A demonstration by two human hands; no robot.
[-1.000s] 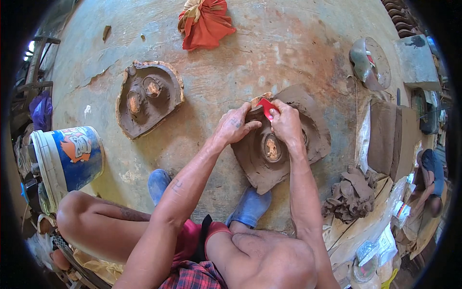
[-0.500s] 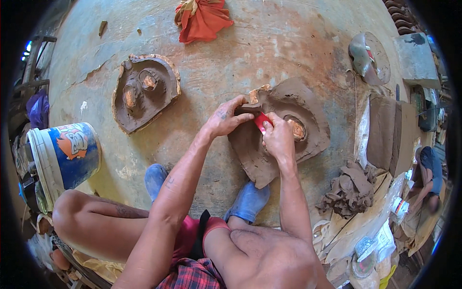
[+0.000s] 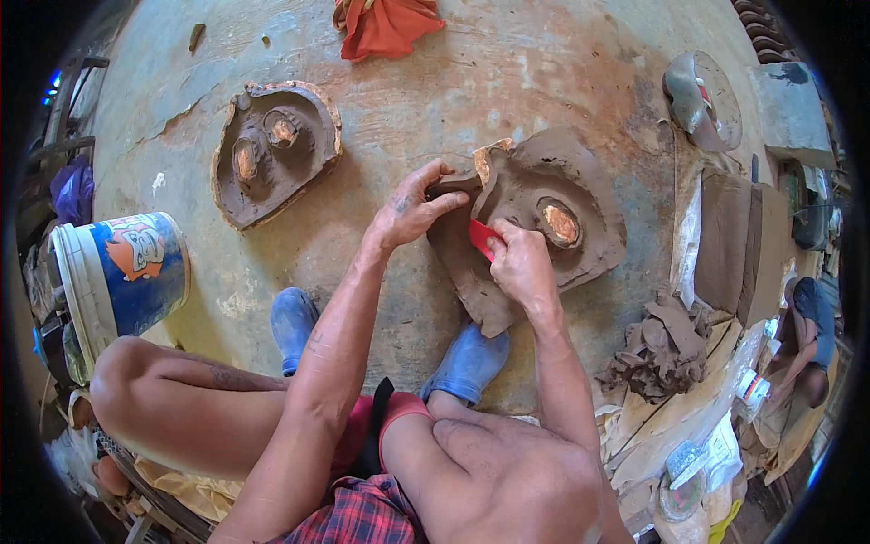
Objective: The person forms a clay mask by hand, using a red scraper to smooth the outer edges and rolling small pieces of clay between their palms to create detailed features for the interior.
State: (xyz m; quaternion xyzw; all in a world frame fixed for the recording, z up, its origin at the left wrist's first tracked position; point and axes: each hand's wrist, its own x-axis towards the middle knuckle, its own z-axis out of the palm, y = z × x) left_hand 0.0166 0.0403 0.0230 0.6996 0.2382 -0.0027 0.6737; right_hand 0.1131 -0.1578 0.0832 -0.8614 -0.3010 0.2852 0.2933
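Observation:
In front of me lies a mold lined with dark wet clay (image 3: 580, 177), its ragged clay edge hanging over the sides. An oval orange patch shows inside a raised ring on its right half, and a bit of orange rim stands bare at the top. My left hand (image 3: 414, 210) pinches the clay flap at the mold's upper left edge between thumb and fingers. Gripped in my right hand (image 3: 523, 258) is a flat red scraper (image 3: 481, 238), its blade against the clay just below my left thumb. My right hand hides part of the mold's middle.
A second clay-lined mold (image 3: 304, 186) lies on the floor at left. A blue and white bucket (image 3: 136, 272), a red cloth (image 3: 390, 32), a clay heap (image 3: 660, 352), a clay block (image 3: 725, 236) and a curved metal piece (image 3: 693, 100) stand around. A person (image 3: 809, 335) is at far right.
The red scraper in my right hand has moved slightly left and down along the clay. My left hand has shifted a little left, and the clay flap it holds is pulled outward from the rim.

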